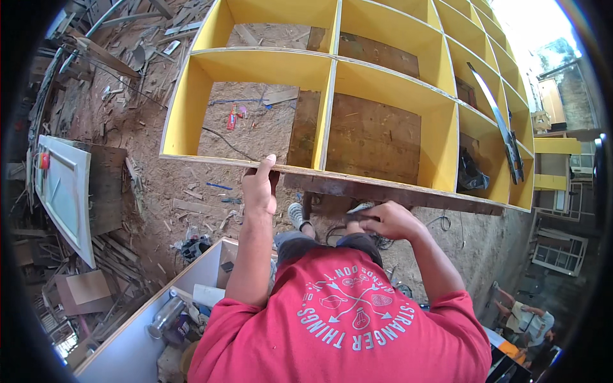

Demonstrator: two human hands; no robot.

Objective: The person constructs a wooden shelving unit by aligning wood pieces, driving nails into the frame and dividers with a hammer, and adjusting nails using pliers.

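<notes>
A large yellow shelf unit [329, 105] with open square compartments lies in front of me, its front edge of bare plywood. My left hand [260, 184] grips that front edge, thumb up against the rim. My right hand [385, 221] is curled just below the edge, further right, with its fingers closed on a small pale grey piece [361, 207] pressed near the dark underside of the unit. My red shirt [338, 319] fills the bottom of the view, and a shoe [297, 215] shows between my arms.
A handsaw [503, 124] lies across the right-hand compartments, with a black bag [471, 173] below it. A white door panel [64, 191] leans at the left. An open box [137, 348] with bottles stands at lower left. Another person [530, 319] is at lower right. Wood scraps and sawdust cover the dirt floor.
</notes>
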